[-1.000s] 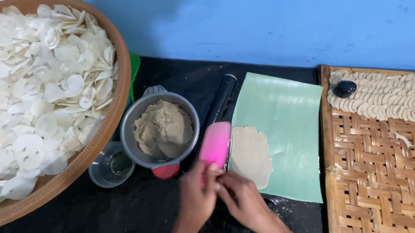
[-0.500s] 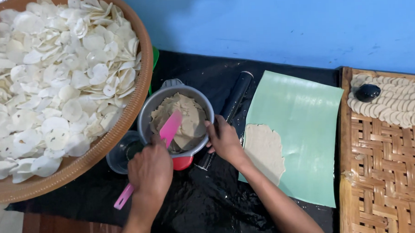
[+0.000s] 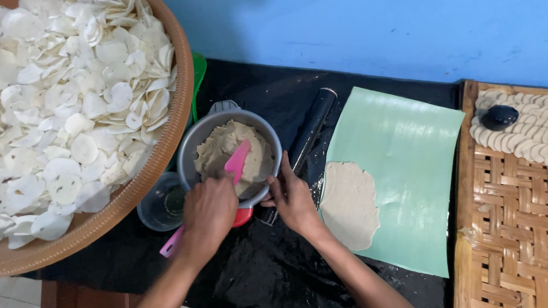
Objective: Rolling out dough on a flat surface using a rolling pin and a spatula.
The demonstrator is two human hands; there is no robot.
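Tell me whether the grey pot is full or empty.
Partly full: the grey pot holds beige dough below its rim, with the pink spatula dug in.

Left hand (image 3: 208,210) gripping pink spatula (image 3: 236,162), blade sunk in beige dough inside grey pot (image 3: 199,138). Right hand (image 3: 294,199) steadying pot rim. Black rolling pin (image 3: 309,131) just beside, then green sheet (image 3: 408,167) bearing flattened dough (image 3: 350,203). Round basket (image 3: 181,108) of white discs at left.

Left hand (image 3: 208,212) fisted, fingers curled tight — right hand (image 3: 295,199) open, fingers spread, forearms angled inward.
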